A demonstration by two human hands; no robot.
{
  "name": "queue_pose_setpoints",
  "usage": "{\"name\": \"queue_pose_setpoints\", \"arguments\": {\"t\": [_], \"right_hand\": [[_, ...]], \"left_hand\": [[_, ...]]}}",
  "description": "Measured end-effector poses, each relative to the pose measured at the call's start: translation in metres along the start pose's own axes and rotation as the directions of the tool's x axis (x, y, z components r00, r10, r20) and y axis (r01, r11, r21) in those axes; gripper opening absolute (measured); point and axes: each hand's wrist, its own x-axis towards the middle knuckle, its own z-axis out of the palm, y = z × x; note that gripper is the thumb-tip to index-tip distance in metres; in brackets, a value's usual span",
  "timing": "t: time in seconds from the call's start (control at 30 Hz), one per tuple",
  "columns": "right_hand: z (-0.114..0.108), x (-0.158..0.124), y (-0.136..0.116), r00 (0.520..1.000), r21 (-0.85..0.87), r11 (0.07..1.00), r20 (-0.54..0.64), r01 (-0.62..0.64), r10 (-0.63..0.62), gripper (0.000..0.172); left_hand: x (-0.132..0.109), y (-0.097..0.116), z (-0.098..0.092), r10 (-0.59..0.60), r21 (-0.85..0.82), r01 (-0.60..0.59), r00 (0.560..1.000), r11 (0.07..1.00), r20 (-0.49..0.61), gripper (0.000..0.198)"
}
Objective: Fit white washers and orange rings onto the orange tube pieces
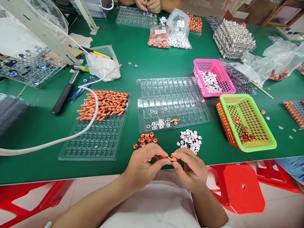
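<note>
My left hand (144, 166) pinches one end of a small orange plastic piece (173, 159) between thumb and forefinger. At the piece's other end, the thumb and forefinger of my right hand (191, 167) are closed on it; a dark spot shows there. Just beyond my left hand lies a loose group of orange round caps (147, 138). White discs with black marks (190, 140) are scattered beyond my right hand. Farther out is a clear compartment tray (171, 95) with white rings (161, 123) on its near edge. The finer shape of the held piece is hidden by my fingers.
Stacked orange pieces (104, 104) fill the far part of a tray at left, crossed by a white cable (91, 122). A hammer (65, 91) lies beyond it. At right stand a pink basket (215, 91) and a green basket (261, 148). Another person's hands (149, 4) are across the table.
</note>
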Motion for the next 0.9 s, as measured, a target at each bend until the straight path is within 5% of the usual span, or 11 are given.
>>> {"name": "queue_pose_setpoints", "arguments": {"t": [0.1,0.2,0.27,0.47,0.57,0.9], "right_hand": [[-0.002,0.002,-0.002,0.999,-0.045,0.998,0.006,0.032,-0.031,0.040],[-0.007,0.005,-0.002,0.995,-0.097,0.991,0.040,0.092,-0.088,0.044],[-0.010,0.008,-0.002,0.988,-0.123,0.982,0.066,0.145,-0.138,0.046],[-0.016,0.018,-0.004,0.952,-0.135,0.952,0.178,0.273,-0.248,0.049],[-0.017,0.020,-0.004,0.944,-0.095,0.959,0.230,0.265,-0.238,0.050],[-0.019,0.020,-0.002,0.950,0.088,0.991,0.286,0.104,-0.126,0.050]], "left_hand": [[0.003,0.004,-0.002,-0.324,-0.076,0.334,0.939,0.940,0.117,0.007],[0.007,0.005,-0.007,-0.523,-0.262,0.633,0.760,0.728,0.385,0.016],[0.010,0.003,-0.009,-0.522,-0.375,0.729,0.677,0.573,0.518,0.022],[0.014,-0.005,-0.008,-0.469,-0.478,0.842,0.538,0.251,0.701,0.029],[0.015,-0.006,-0.006,-0.424,-0.482,0.860,0.505,0.170,0.752,0.026],[0.014,-0.008,-0.005,-0.415,-0.522,0.848,0.511,0.097,0.753,0.020]]}}
